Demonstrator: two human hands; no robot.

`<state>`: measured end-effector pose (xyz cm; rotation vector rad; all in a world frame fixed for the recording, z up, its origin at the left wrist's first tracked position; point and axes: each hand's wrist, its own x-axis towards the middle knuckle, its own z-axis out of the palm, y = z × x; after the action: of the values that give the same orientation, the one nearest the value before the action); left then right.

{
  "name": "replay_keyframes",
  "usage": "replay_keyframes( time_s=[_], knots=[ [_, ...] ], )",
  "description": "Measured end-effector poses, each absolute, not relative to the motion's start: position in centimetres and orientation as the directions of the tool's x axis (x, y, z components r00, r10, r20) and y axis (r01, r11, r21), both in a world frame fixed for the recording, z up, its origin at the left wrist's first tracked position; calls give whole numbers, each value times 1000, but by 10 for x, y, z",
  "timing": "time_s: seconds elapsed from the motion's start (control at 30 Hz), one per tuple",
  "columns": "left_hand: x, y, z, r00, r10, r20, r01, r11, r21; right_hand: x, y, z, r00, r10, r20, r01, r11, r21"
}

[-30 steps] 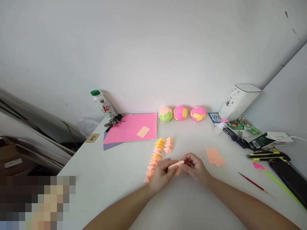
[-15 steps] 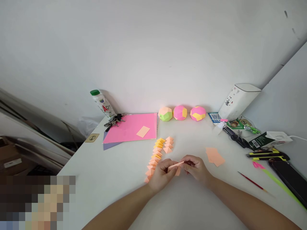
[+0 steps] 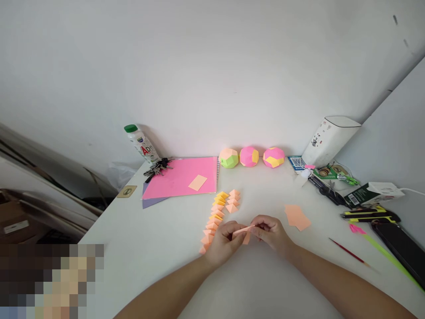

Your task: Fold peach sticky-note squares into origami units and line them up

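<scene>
A peach piece of paper, folded into a narrow strip on top, is held between both hands above the table. My left hand pinches its left end with thumb and fingers. At the right end, my right hand grips it the same way. Part of the paper is hidden behind the fingers. Just beyond my left hand runs a row of folded peach and orange paper units, with a shorter stack of peach units beside it. Loose peach sheets lie to the right of my right hand.
Along the wall stand three paper balls. Back left are a pink folder, keys and a bottle. A thin brush, cutter, black phone-like object and white container occupy the right side.
Almost nothing differs. Both hands keep their pinch on the folded paper in the same place, and the view has shifted very slightly.
</scene>
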<state>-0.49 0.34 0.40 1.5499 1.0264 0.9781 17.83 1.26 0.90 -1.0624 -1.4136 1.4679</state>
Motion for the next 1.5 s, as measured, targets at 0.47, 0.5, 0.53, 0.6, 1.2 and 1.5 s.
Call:
replay_keyframes(
  time_s=[0.47,0.5,0.53,0.6,1.2,1.5],
  knots=[
    [-4,3,10,307,951,49,150,-99,984,181,10,8,-347,938,-4,-29,-14,-999],
    [-4,3,11,308,950,47,147,-96,985,181,10,9,-346,938,-5,-30,-16,-999],
    [-4,2,11,310,950,45,143,-94,985,181,9,9,-348,937,-6,-30,-18,-999],
    [-3,2,11,312,949,42,135,-88,987,181,8,10,-365,931,-5,-18,-13,-1000],
    [-1,1,2,290,955,-61,-1,64,998,177,10,8,-311,949,48,47,65,-997],
    [-2,5,-2,285,957,44,80,-70,994,176,8,6,-321,947,-14,87,15,-996]
  ],
)
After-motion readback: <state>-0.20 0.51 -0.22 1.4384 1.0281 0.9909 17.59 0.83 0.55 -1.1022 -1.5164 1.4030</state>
